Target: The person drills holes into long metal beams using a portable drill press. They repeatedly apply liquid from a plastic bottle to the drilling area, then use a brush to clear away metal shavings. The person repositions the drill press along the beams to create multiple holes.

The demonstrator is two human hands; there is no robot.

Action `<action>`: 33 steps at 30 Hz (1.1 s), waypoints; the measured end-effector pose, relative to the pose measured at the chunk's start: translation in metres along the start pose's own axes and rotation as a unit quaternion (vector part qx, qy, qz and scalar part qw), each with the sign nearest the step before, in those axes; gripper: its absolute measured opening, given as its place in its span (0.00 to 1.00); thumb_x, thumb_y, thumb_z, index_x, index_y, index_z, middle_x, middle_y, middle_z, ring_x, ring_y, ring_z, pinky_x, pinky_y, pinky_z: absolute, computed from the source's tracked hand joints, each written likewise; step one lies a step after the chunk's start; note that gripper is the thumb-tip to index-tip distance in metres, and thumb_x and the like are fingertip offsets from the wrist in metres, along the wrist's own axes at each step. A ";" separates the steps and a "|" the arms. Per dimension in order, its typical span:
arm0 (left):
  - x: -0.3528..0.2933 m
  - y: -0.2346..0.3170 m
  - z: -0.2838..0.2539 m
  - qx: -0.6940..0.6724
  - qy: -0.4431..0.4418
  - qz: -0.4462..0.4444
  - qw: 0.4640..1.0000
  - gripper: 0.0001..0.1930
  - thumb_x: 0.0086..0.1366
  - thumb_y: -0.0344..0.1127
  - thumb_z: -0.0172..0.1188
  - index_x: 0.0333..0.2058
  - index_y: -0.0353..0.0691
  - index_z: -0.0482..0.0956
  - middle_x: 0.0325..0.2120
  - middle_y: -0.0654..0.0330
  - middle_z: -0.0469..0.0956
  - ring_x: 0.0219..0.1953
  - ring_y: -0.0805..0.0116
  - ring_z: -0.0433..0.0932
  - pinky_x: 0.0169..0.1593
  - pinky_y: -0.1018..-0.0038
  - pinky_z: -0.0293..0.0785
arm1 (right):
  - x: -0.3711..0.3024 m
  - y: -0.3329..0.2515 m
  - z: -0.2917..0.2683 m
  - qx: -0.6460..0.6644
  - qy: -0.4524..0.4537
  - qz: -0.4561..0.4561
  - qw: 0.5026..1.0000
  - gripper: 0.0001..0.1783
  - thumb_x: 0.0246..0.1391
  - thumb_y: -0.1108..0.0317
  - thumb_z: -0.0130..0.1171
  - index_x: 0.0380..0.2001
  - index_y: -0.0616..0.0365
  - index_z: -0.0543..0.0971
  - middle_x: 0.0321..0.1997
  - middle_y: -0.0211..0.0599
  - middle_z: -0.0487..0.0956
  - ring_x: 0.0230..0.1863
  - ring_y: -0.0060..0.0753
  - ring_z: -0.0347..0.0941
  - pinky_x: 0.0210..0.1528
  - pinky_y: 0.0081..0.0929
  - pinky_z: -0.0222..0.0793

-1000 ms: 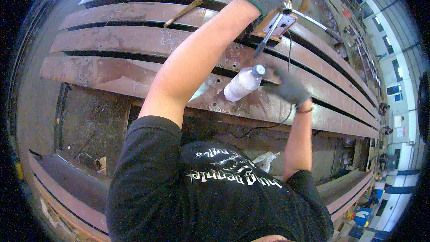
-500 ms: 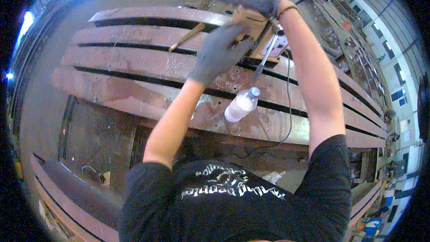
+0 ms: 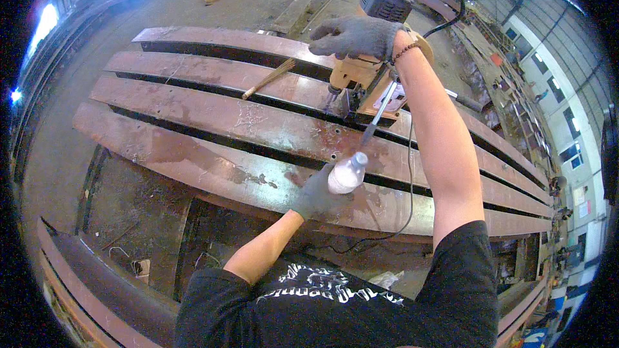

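My left hand [image 3: 313, 194], in a grey glove, is closed round a clear plastic bottle [image 3: 346, 176] with a blue cap and whitish contents, above the nearest steel beam. My right hand [image 3: 361, 36], also gloved in grey, lies across the upper part of a magnetic drill [image 3: 352, 75], its fingers stretched out to the left. The drill has a tan body and a black motor [image 3: 385, 1], and it stands on the beams. A feed lever [image 3: 380, 111] with a dark grip slants down from it toward the bottle. The drill bit points down at a beam top.
A straw-like brush [image 3: 269, 79] lies on the reddish-brown steel beams [image 3: 213, 93], which run side by side with dark gaps between. A thin black cable [image 3: 411, 183] hangs from the drill across the near beams. A thick black hose [image 3: 460, 6] arches behind the motor.
My left hand has left the drill, come down toward me and taken hold of the bottle. My right hand stays at the drill's top, a little lower in view. The view has shifted slightly.
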State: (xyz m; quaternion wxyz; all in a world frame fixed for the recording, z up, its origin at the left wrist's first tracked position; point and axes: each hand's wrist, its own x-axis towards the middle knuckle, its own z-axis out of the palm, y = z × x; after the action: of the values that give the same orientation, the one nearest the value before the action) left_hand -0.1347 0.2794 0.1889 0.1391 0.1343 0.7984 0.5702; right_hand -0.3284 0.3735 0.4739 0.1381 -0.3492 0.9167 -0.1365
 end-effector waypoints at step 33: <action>0.040 -0.034 0.060 -0.699 -0.015 -0.166 0.696 0.27 0.70 0.57 0.64 0.53 0.39 0.77 0.36 0.58 0.83 0.33 0.63 0.84 0.39 0.66 0.84 | 0.007 -0.006 0.012 -0.039 0.019 0.025 0.999 0.33 0.66 0.42 0.56 0.64 0.55 0.77 0.58 0.40 0.82 0.54 0.33 0.80 0.54 0.33 0.78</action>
State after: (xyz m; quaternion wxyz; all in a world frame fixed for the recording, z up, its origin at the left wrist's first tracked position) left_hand -0.1512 0.3360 0.1352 0.2967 -0.1276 0.1772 0.9297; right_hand -0.3256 0.3622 0.4641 0.1100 -0.3286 0.9322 -0.1043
